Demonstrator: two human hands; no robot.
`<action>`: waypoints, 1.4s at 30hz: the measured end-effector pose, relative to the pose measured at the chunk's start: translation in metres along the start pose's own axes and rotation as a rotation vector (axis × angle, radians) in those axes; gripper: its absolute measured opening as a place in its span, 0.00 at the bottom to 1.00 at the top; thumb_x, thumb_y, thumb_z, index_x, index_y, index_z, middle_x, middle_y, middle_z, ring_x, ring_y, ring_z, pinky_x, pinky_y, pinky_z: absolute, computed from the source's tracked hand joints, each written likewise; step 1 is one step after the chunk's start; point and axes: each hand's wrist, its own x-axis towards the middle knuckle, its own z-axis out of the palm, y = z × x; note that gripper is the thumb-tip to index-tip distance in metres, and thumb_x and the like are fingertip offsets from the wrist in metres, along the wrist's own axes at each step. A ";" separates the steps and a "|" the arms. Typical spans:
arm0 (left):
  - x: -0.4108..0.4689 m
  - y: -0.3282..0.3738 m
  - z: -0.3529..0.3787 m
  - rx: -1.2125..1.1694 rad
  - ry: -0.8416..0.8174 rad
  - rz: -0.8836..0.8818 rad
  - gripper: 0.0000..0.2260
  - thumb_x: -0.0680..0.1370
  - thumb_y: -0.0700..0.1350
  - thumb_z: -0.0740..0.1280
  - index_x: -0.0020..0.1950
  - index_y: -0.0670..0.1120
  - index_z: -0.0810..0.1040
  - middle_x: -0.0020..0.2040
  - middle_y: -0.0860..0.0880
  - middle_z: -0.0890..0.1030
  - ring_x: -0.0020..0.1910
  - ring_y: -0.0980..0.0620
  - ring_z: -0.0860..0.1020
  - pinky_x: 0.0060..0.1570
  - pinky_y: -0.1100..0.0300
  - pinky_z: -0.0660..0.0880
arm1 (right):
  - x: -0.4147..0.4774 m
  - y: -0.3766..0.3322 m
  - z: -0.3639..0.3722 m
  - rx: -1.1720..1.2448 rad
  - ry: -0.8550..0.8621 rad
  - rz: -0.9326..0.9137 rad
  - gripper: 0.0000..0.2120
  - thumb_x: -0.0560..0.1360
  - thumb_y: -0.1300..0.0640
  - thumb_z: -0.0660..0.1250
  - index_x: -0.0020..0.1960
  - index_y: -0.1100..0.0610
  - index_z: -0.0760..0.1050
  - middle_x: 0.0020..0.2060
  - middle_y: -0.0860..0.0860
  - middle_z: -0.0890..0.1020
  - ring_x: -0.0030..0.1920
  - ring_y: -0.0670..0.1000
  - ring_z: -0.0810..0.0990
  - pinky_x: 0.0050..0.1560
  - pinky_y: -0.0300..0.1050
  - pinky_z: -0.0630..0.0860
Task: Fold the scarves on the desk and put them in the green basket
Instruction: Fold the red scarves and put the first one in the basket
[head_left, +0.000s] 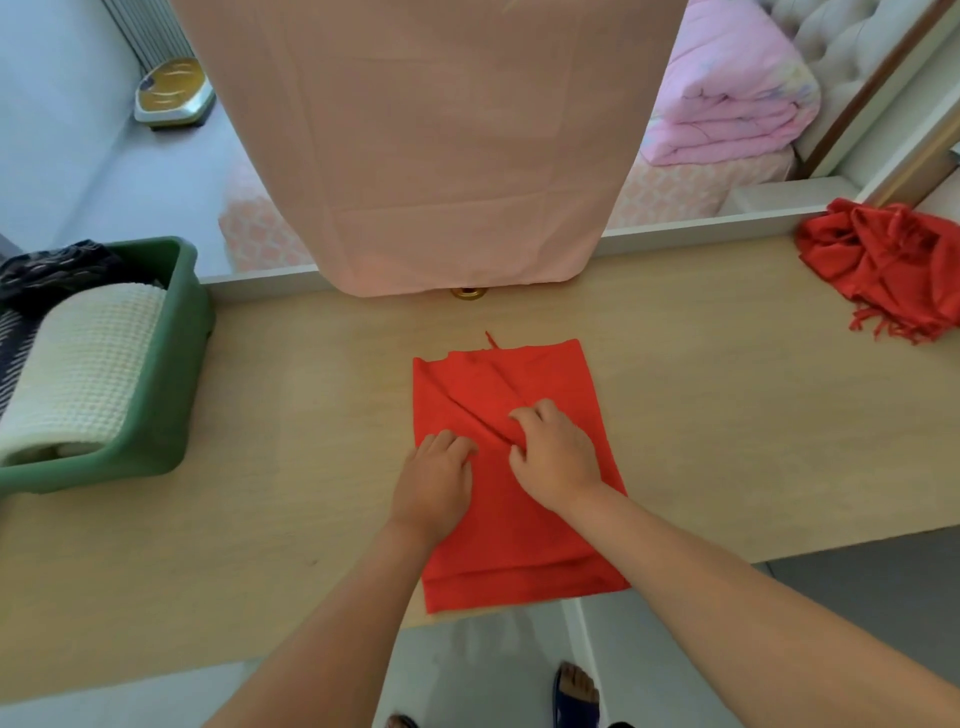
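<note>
While the right hand (556, 457) bunches a ridge of the half-folded red scarf (498, 545) in curled fingers, the left hand (436, 478) sits just beside it on the cloth. Pinching or only pressing? Can't tell. Well left of the grip, the green basket (182, 312) already holds rolled cloths. Far right, a crumpled fringed scarf (883, 260) waits, not yet folded.

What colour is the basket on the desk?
The basket is green, clearest in the head view.
</note>
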 end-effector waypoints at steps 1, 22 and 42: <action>0.004 -0.003 -0.001 -0.021 0.023 -0.007 0.11 0.75 0.43 0.60 0.53 0.47 0.79 0.47 0.48 0.78 0.45 0.44 0.75 0.47 0.48 0.74 | 0.009 -0.006 0.002 -0.036 -0.003 -0.031 0.21 0.73 0.52 0.67 0.65 0.51 0.74 0.55 0.52 0.75 0.54 0.55 0.77 0.50 0.52 0.76; 0.062 -0.013 0.035 0.134 -0.300 -0.079 0.38 0.79 0.62 0.58 0.79 0.55 0.37 0.80 0.48 0.36 0.79 0.45 0.38 0.77 0.45 0.45 | 0.084 0.069 -0.009 0.403 0.069 0.628 0.17 0.76 0.50 0.65 0.64 0.51 0.74 0.58 0.51 0.82 0.59 0.55 0.79 0.57 0.47 0.74; 0.019 0.000 0.044 0.250 -0.301 0.122 0.29 0.79 0.62 0.52 0.79 0.54 0.58 0.80 0.48 0.54 0.79 0.45 0.53 0.76 0.47 0.54 | -0.072 0.052 0.029 -0.136 -0.136 0.177 0.32 0.76 0.42 0.56 0.75 0.55 0.66 0.75 0.58 0.66 0.71 0.60 0.69 0.67 0.59 0.71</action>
